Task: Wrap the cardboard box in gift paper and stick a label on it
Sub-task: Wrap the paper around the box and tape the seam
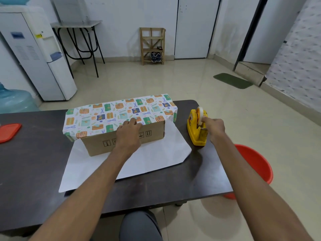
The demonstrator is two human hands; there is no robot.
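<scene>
Knee [140, 225] by table [34, 162]; left hand [128, 134] flat on gift paper [111, 115], right hand [214, 127] pinch-tight on dispenser tape [201, 114].

White walls [121, 32] close the room, with white doors [192, 28] at the back and a patterned wall [298, 54] on the right. The glossy beige floor [173, 80] reflects light and carries a green mat [232, 80], a wooden rack [152, 46] holding shoes [155, 57], a black-legged folding table [78, 25] — and, at left, a white water dispenser [34, 54]. The worktop [34, 162] is dark.
</scene>
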